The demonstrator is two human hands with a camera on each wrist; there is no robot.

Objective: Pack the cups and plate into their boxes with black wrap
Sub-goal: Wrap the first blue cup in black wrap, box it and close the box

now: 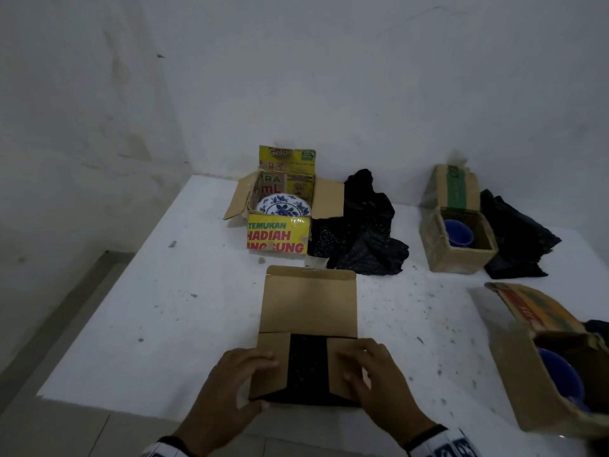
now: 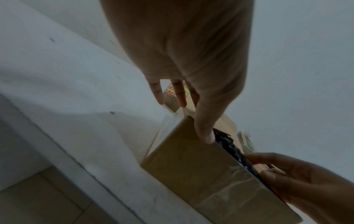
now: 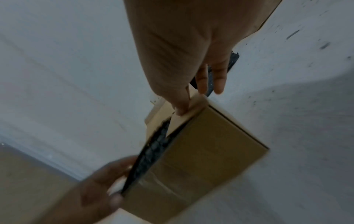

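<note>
Black wrap (image 1: 308, 367) hides box (image 1: 306, 311) contents; left hand (image 1: 230, 384), right hand (image 1: 372, 377) flat-fingered, pressing side flaps.

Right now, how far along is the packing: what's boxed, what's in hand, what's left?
Done: nothing is closed yet. In hand: the plain box holds black wrap; the left hand and right hand press its side flaps in, lid still up. Left: the plate sits bare in the yellow box, blue cups bare in two open boxes, loose wrap lying beside.

Wrap (image 1: 308, 367) in near box (image 1: 306, 328); plate box (image 1: 280, 206) behind.
</note>
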